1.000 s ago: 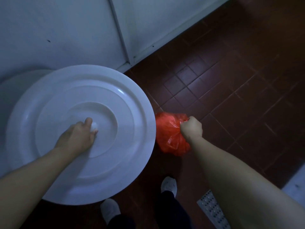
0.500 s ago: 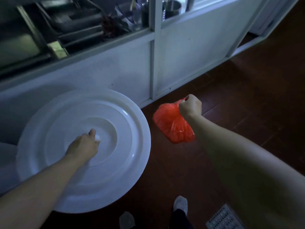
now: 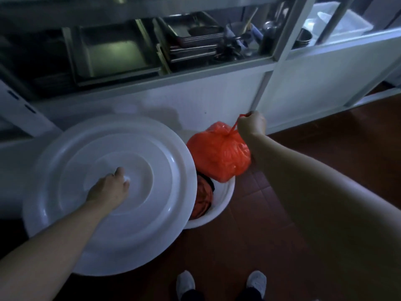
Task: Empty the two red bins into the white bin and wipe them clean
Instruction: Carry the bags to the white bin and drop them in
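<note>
Your left hand (image 3: 108,190) grips the knob at the middle of the white lid (image 3: 104,196), fingers curled round it. The lid is pulled off to the left of the white bin (image 3: 223,200), tilted, so only the bin's right part shows. Your right hand (image 3: 251,124) is closed in a fist on the tied handles of a red bag (image 3: 219,155). The bag hangs full and knotted just above the bin's open mouth, its bottom close to the far rim; whether it touches the rim you cannot tell. Inside the bin lies more red plastic (image 3: 202,198) with something dark beside it. Behind the bin stands a white counter (image 3: 195,98) with metal trays (image 3: 191,40) on its shelf. Nearer you than the bin, your two white shoes (image 3: 219,283) stand on the dark red tiled floor (image 3: 303,213).
</note>
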The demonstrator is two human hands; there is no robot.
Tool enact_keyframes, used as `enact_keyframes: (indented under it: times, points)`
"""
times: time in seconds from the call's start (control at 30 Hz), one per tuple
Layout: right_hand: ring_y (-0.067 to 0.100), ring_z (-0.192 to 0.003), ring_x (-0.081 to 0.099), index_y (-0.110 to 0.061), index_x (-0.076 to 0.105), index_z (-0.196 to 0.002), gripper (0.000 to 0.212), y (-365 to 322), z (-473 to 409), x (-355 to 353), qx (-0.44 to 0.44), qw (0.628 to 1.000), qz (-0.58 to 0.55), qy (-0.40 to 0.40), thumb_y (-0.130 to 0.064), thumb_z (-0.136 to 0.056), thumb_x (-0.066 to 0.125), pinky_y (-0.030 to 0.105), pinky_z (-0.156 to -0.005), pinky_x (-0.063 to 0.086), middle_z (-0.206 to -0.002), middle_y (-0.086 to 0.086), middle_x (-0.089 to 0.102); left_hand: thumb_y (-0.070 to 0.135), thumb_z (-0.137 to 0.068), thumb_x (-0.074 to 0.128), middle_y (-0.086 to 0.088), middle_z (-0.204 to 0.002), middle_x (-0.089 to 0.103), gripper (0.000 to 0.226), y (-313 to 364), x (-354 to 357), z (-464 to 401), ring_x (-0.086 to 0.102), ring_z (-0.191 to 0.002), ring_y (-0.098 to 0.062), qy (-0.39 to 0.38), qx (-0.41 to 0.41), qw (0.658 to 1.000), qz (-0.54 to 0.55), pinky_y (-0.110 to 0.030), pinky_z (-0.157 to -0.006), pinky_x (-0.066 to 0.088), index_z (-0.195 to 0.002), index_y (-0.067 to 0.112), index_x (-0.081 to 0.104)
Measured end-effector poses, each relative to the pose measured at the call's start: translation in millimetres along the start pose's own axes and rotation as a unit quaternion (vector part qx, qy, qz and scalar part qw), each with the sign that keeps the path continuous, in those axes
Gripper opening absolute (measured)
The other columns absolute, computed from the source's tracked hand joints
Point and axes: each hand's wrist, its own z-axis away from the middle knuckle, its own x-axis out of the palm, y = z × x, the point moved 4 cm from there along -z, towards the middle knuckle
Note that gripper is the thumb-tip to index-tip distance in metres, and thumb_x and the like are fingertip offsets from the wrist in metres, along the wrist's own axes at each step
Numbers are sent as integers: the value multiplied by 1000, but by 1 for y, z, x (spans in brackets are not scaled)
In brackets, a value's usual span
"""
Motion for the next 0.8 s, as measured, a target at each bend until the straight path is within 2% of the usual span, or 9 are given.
enact_keyframes:
  times: [0.13,0.3,0.4,0.47,0.57,0.6,0.7,0.8]
  points:
    - [36,-109,62,-6,69,-109,27,-2,23,63,-18,999,29,-26,-16,-92,50,36,-90,50,-113,19,69,33,-95,52,-28,-87,61,35,-47,20,9,64,-81,-44,-18,-35,999,19,-44,-63,50,-111,4,40]
    - [35,-105,63,-5,71,-105,24,3,47,136,-77,987,93,-106,-11,-92,53,29,-76,43,-108,18,71,35,-95,49,-28,-93,62,37,-84,44,15,65,-86,-43,-33,-67,997,27,-43,-66,50,-115,6,37]
    - [32,-109,63,-8,72,-110,27,8,64,169,-115,969,137,-173,-8,-93,52,26,-81,43,-114,13,71,35,-95,49,-28,-95,62,38,-93,56,17,65,-87,-43,-41,-73,996,32,-43,-67,50,-116,6,37]
    - [30,-116,60,-12,69,-122,33,13,70,181,-118,959,158,-204,-7,-94,50,26,-89,45,-125,10,68,35,-96,49,-27,-97,62,39,-93,63,17,64,-89,-43,-51,-76,995,33,-43,-68,50,-118,6,37]
    - [27,-117,59,-19,64,-129,41,21,70,184,-112,949,192,-223,-9,-93,48,25,-87,45,-129,5,64,38,-96,48,-26,-100,61,39,-88,71,14,63,-91,-44,-65,-72,995,34,-43,-69,50,-118,7,36]
    - [27,-118,59,-20,64,-130,42,24,68,183,-101,947,199,-230,-8,-93,48,27,-92,46,-131,5,63,38,-97,47,-26,-100,61,39,-85,72,12,63,-92,-44,-67,-69,995,35,-43,-69,49,-117,7,35]
    - [29,-122,57,-15,63,-130,40,33,59,180,-88,939,217,-251,-7,-94,48,37,-104,45,-134,7,61,39,-97,47,-26,-101,61,40,-70,73,5,63,-93,-43,-70,-60,995,40,-43,-70,50,-120,7,36]
    - [32,-121,58,-6,61,-131,38,47,47,172,-83,929,249,-263,-6,-97,45,41,-103,47,-134,12,61,39,-97,46,-25,-102,61,41,-46,73,-6,63,-94,-43,-71,-49,996,38,-43,-70,49,-121,8,37]
